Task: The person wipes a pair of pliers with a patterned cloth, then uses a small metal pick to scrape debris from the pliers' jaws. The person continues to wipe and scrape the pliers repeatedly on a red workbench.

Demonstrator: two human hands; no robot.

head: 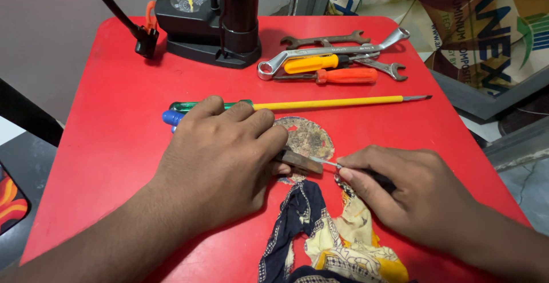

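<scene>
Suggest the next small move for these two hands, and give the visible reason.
Probably press the left hand firmer on the small brown part: the right hand has a thin tool tip touching its edge, so it might slip on the red table.

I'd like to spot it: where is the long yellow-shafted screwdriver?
In the head view, the yellow-shafted screwdriver lies across the red table, just beyond the left hand and nearer than the spanners.

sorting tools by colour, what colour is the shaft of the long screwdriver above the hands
Yellow shaft with a bare metal tip; the handle end looks green. Seen in the head view.
</scene>
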